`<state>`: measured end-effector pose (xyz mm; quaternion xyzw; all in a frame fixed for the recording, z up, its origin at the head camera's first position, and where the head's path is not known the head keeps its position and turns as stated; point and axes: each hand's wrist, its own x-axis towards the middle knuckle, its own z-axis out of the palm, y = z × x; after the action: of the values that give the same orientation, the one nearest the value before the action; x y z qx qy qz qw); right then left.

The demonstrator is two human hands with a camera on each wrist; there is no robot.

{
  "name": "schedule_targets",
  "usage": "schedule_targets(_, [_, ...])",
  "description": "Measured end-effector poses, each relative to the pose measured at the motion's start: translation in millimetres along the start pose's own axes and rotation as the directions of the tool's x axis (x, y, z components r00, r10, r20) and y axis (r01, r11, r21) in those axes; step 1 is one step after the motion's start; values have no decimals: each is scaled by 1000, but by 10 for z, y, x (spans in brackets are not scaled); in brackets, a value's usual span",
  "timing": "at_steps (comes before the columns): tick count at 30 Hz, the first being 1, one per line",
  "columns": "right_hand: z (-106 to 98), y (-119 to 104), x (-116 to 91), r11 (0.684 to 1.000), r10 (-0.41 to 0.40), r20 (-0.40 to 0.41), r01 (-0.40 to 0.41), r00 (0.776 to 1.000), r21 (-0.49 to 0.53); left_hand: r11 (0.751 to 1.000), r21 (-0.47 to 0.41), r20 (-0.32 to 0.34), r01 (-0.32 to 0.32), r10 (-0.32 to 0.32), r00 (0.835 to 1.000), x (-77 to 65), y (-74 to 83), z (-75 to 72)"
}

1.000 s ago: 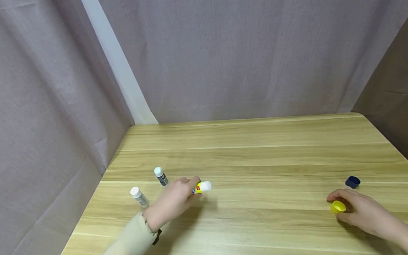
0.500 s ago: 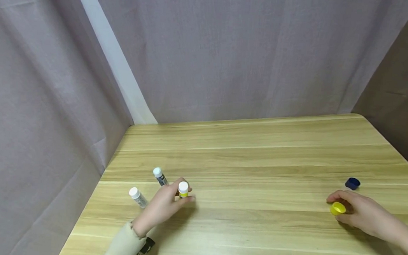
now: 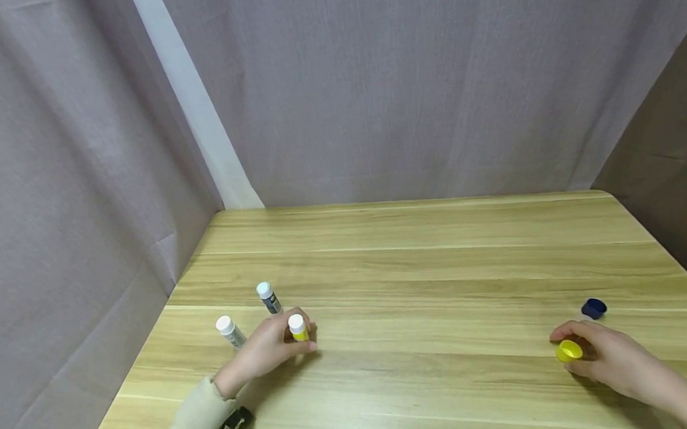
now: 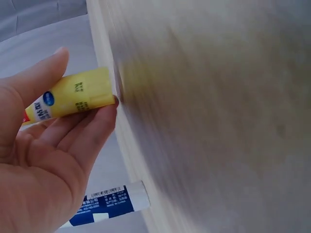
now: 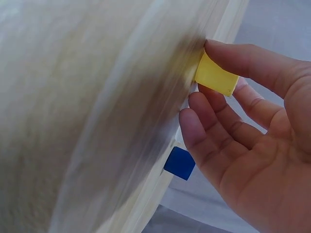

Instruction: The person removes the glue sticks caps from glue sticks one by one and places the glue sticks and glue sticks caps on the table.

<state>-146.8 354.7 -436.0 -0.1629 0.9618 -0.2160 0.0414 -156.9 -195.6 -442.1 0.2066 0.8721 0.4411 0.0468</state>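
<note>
My left hand (image 3: 267,346) grips an uncapped yellow glue stick (image 3: 298,330), held upright with its white end up. In the left wrist view the lower end of the yellow tube (image 4: 80,92) is at the tabletop; I cannot tell if it fully rests there. Behind that hand stands a dark blue glue stick (image 3: 269,298) with a white top. To its left is a whitish-grey glue stick (image 3: 231,331), partly hidden by the hand. On the right side, my right hand (image 3: 618,359) pinches a yellow cap (image 3: 569,351), hollow side up, between thumb and fingers at the table.
A dark blue cap (image 3: 594,308) sits on the wooden table (image 3: 421,298) just beyond the right hand, hollow side up. Grey curtains (image 3: 386,99) hang behind the table and along its left, with a brown cloth (image 3: 678,150) at the right.
My left hand has turned the yellow glue stick from lying sideways to upright, and brought it left and down to the tabletop. The right hand and the yellow cap stay in place.
</note>
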Motion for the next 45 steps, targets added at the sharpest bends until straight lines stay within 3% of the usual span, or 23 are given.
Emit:
schedule_targets(11, [1, 5, 2, 1000, -4, 14, 4, 1000, 1, 999, -24, 92, 27, -24, 995, -32, -7, -21])
schedule_targets(16, [22, 3, -9, 1000, -26, -9, 26, 1000, -1, 999, -36, 101, 39, -35, 994, -43, -5, -25])
schedule_targets(30, [19, -8, -1, 1000, -18, -1, 18, 1000, 1, 997, -5, 68, 74, -73, 995, -62, -1, -23])
schedule_targets(36, [32, -2, 3, 999, -28, -2, 28, 1000, 19, 992, -69, 55, 106, -102, 993, -103, 12, -44])
schedule_targets(40, [44, 21, 1, 998, -52, -16, 52, 999, 19, 990, -81, 4, 118, -118, 993, -153, 75, -116])
schedule_targets(42, [36, 34, -15, 999, -53, -20, 53, 998, 6, 992, -52, -27, 119, -120, 992, -178, 138, -168])
schedule_targets(45, [5, 41, -67, 998, -50, -41, 48, 998, -47, 993, 64, -86, 103, -98, 992, -219, 271, -257])
